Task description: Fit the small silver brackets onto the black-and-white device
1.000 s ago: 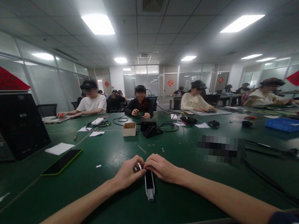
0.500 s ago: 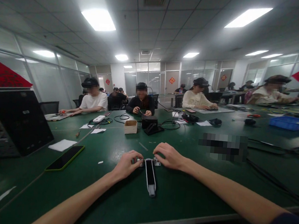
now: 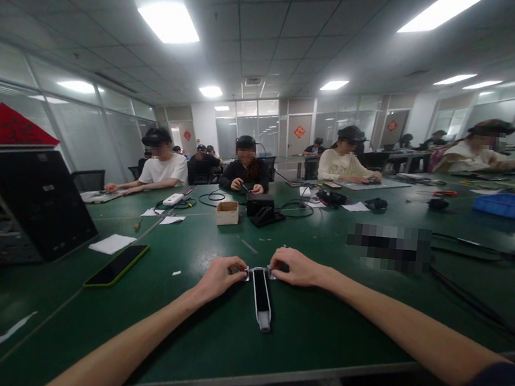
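Note:
A narrow black-and-silver device (image 3: pixel 261 298) lies lengthwise on the green table (image 3: pixel 317 336) in front of me. My left hand (image 3: pixel 219 277) sits at the left of its far end, fingers curled in a pinch on a small silver tab there. At the right of the same end my right hand (image 3: pixel 294 266) is curled too, its fingertips pressed on a small silver tab. The tabs are too small to name.
A phone in a green case (image 3: pixel 116 265) lies left of my hands, next to white paper (image 3: pixel 112 243) and an open computer case (image 3: pixel 26 203). Further back stand a small cardboard box (image 3: pixel 227 212), a black box with cables (image 3: pixel 260 207) and a blue tray (image 3: pixel 506 205). Several people sit across.
My hands came apart from over the device's far end; each now rests at one side of it. The view has tilted up a little.

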`<state>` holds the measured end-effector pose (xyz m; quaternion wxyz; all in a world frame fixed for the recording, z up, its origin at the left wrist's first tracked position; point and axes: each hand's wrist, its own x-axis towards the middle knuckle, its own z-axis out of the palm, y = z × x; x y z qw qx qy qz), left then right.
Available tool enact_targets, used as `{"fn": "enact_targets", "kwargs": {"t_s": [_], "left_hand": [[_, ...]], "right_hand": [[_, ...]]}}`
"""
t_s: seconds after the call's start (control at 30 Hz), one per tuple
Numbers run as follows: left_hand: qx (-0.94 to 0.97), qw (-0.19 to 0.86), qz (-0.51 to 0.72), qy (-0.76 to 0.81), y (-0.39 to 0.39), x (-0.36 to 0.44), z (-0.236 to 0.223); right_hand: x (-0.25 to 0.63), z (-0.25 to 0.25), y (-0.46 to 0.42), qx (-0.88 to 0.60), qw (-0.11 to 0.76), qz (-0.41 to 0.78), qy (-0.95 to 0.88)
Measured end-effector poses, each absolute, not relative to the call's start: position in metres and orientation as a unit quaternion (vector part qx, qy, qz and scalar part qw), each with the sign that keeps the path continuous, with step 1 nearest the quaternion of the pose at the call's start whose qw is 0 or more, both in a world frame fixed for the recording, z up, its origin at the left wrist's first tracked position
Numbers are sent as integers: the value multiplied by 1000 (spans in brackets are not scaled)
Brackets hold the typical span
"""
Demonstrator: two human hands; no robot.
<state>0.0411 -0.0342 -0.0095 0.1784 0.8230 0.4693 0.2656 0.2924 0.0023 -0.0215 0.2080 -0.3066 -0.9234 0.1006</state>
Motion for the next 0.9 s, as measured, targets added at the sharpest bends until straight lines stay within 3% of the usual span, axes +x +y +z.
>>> {"fn": "enact_targets", "kwargs": {"t_s": [0.37,0.9], "left_hand": [[833,140,248,474,-31,41,-10],[835,171,255,456,-29,41,-6]], "right_hand": [[289,-25,3,-306,223,99,-920],[290,-26,3,-307,238,141,-911]]}}
